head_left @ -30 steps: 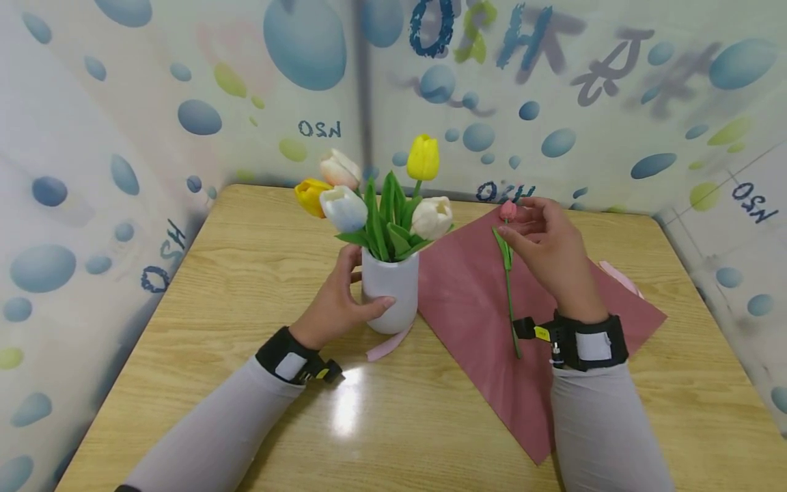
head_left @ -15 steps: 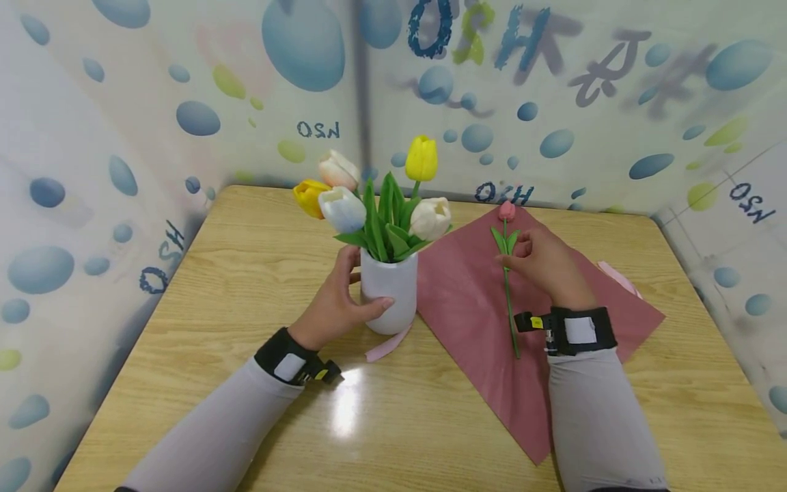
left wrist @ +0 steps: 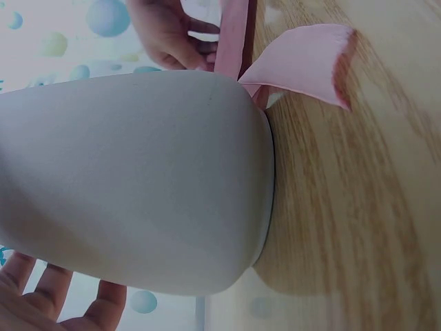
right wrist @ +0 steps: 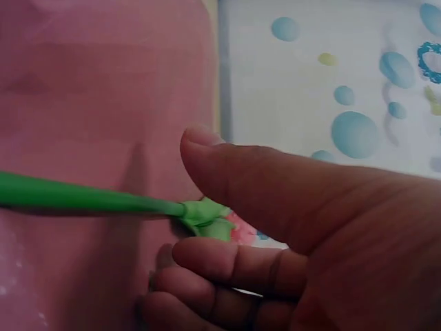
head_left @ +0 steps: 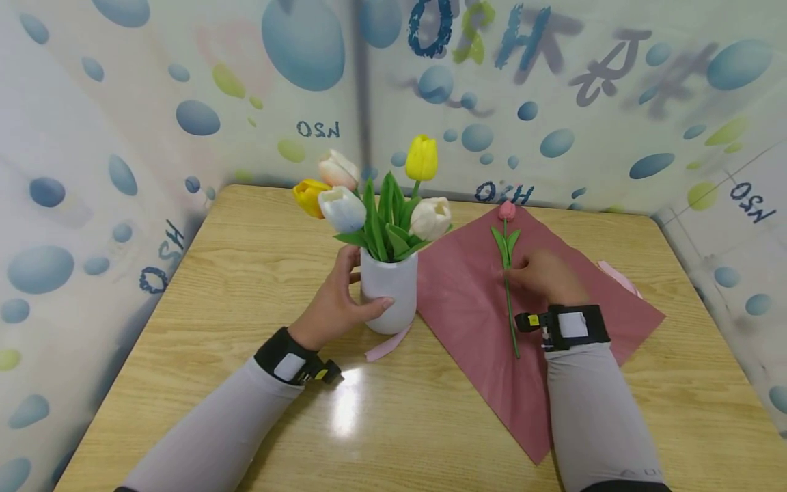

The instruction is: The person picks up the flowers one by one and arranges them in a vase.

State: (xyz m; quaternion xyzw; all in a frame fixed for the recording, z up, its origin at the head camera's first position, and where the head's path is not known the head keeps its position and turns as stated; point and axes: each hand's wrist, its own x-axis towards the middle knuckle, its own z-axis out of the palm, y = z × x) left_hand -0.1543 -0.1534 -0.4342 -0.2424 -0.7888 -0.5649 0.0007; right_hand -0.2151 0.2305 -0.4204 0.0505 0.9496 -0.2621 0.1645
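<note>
A white vase stands upright left of the paper, holding several tulips in yellow, white, pale blue and pale pink. My left hand grips its left side, thumb across the front and fingers behind. One pink tulip with a long green stem lies on a dusky-pink wrapping sheet. Just below its leaves, my right hand is at the stem. In the right wrist view, thumb and fingers stand apart on either side of the stem, with a gap between them.
A pale pink ribbon end pokes out beside the vase's base. More ribbon shows past the sheet's right edge. The wooden table meets patterned walls at the back and sides.
My right hand has come down from the pink tulip's bloom, past the leaves, to the stem below them. The left hand, the vase and the lying tulip stay where they were.
</note>
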